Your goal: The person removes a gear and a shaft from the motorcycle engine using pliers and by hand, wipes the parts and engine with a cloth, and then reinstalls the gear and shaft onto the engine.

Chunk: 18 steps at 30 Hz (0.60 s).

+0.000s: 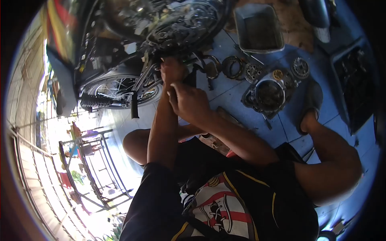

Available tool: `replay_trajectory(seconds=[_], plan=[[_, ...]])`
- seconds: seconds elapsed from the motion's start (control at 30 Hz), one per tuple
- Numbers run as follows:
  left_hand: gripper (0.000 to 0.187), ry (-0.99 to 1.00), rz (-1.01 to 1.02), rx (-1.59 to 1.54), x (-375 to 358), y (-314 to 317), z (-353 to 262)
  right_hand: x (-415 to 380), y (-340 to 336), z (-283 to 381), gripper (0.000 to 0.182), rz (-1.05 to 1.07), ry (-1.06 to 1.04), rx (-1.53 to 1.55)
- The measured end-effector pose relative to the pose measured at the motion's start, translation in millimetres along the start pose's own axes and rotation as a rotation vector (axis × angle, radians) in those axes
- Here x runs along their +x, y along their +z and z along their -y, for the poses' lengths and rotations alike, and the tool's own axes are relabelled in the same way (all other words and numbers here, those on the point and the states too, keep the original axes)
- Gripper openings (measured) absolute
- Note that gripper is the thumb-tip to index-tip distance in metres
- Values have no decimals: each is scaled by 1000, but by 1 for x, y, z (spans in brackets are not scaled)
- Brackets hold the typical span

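My left hand [173,70] reaches in under the motorcycle engine [183,30], its fingers curled among dark parts; what they grip is hidden. Beside my left forearm, my right hand [192,102] is closed, with the thumb side toward that wrist. Whatever it holds, if anything, cannot be made out. The engine's side is open, showing its inner metal parts. Just right of my hands lie a curved metal part [212,67] and a dark ring [233,67] on the blue tiled floor.
An engine casing [270,93], a round gear-like part [300,67] and a metal pan [259,30] lie to the right. Farther right stands a dark tray [354,84] with parts. The spoked wheel [120,86] and footpeg [134,105] are on the left.
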<state>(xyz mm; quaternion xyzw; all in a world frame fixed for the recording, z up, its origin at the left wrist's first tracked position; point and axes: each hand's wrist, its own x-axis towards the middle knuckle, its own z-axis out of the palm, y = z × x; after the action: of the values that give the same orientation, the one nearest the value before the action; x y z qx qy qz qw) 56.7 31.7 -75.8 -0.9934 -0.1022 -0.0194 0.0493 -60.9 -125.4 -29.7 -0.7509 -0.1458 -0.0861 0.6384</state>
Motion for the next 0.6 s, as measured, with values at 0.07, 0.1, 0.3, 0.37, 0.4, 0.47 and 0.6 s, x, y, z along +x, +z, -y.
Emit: replay_trajectory(seconds=[0.07, 0.1, 0.3, 0.37, 0.4, 0.47, 0.6], plan=[[40, -32, 24, -9, -6, -19, -11, 3, -1, 2, 16, 6, -25, -4], [42, -40, 73, -11, -8, -24, -13, 3, -2, 3, 16, -5, -19, -6], [47, 119, 288, -290, -19, -46, 42, 4, 1, 8, 34, -123, -64, -48], [43, 95, 144, -760, -49, -53, 57, 1, 7, 15, 42, -142, -137, -54], [43, 95, 129, -775, -67, -60, 55, -2, 11, 19, 51, -154, -192, -48], [40, 428, -261, -1005, -108, -84, 32, -10, 27, 24, 55, -130, -249, 52], [40, -108, -143, -1982, -162, -96, -12, -21, 35, 29, 67, -2, -27, 249]])
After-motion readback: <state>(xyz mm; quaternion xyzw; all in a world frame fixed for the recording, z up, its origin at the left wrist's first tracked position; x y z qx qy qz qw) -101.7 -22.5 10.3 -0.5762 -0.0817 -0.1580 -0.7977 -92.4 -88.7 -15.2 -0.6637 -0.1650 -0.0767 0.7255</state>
